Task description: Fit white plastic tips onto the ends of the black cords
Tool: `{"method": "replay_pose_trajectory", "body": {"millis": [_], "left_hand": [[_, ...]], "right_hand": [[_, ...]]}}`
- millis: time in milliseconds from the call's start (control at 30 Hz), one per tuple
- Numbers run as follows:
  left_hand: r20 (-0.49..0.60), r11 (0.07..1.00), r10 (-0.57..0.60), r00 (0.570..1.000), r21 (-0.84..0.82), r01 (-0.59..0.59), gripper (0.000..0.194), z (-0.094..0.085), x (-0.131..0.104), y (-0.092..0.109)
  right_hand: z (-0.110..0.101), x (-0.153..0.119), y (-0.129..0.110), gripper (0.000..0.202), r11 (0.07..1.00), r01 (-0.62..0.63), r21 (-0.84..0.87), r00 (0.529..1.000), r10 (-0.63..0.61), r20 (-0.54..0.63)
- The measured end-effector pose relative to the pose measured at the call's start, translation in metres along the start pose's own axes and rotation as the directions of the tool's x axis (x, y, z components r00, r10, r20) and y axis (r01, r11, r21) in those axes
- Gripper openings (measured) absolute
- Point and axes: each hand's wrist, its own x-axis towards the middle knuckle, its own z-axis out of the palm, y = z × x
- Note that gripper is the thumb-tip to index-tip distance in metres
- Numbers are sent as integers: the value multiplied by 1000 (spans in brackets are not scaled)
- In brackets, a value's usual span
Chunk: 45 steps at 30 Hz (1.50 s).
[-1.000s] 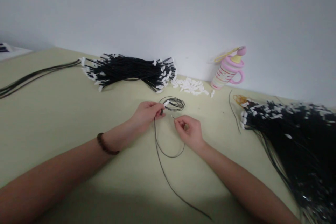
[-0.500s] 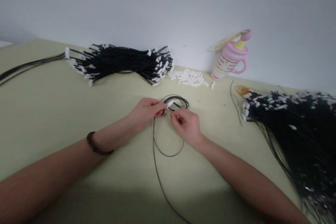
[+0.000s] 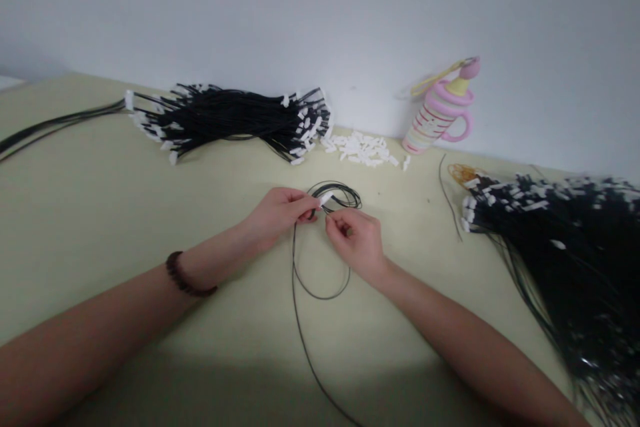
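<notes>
In the head view a plain pale wall (image 3: 300, 20) rises behind a pale green table (image 3: 140, 200), whose far edge runs along the wall's foot; the far left corner shows too. Near the middle of the table, the left hand (image 3: 280, 217) has thumb and forefinger pinched on a small white connector (image 3: 325, 199), which tilts up to the right. The right hand (image 3: 357, 240) faces it, fingers curled, thumb and forefinger closed on a thin black wire (image 3: 293, 287) just beside the connector — whether the tip sits inside is too small to tell. Behind the fingers lies a loose black coil (image 3: 354, 197); below them, wire makes a wide loop, and one length trails toward the table's near side. A dark bracelet (image 3: 175, 270) circles the left wrist.

Along the far edge, left of centre, lies a thick bundle of black cables (image 3: 235, 113) with white ends, a few strands running off to the left. Right of it are a scatter of white pieces (image 3: 363, 149) and a pink striped cup (image 3: 431, 119) with a handle. Toward the table's right side, a single dark strand (image 3: 449, 193) lies near an orange tangle (image 3: 463, 173) — and beside that spreads a large heap of black cables (image 3: 565, 273).
</notes>
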Motion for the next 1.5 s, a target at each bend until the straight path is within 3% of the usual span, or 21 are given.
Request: {"method": "replay_pose_trajectory", "body": {"millis": [233, 500, 633, 933, 1100, 1233, 1400, 1500], "left_hand": [[-13, 996, 35, 999, 84, -34, 24, 2, -2, 1], [-44, 946, 97, 994, 315, -79, 23, 8, -10, 4], [-22, 944, 96, 995, 318, -84, 22, 8, -10, 5], [-38, 997, 40, 998, 73, -38, 17, 6, -6, 1], [-17, 980, -36, 999, -194, 33, 21, -5, 3, 4], [51, 922, -104, 993, -369, 115, 15, -26, 10, 21], [218, 844, -172, 961, -471, 258, 24, -42, 3, 46], [277, 899, -89, 957, -391, 197, 25, -41, -4, 51]], "right_hand": [[-1, 1, -1, 14, 1000, 3, -21, 999, -2, 34], [-1, -1, -1, 16, 998, 36, -56, 995, -31, 93], [-1, -3, -1, 16, 998, 40, -52, 994, -34, 106], [-2, 0, 1, 16, 994, -84, 63, 995, 80, 65], [0, 6, 9, 18, 951, -202, 232, 973, 168, 158], [-5, 13, 20, 21, 873, -331, 359, 925, 225, 307], [-16, 23, 31, 24, 721, -516, 463, 819, 258, 512], [-19, 27, 37, 25, 614, -580, 535, 797, 295, 527]]}}
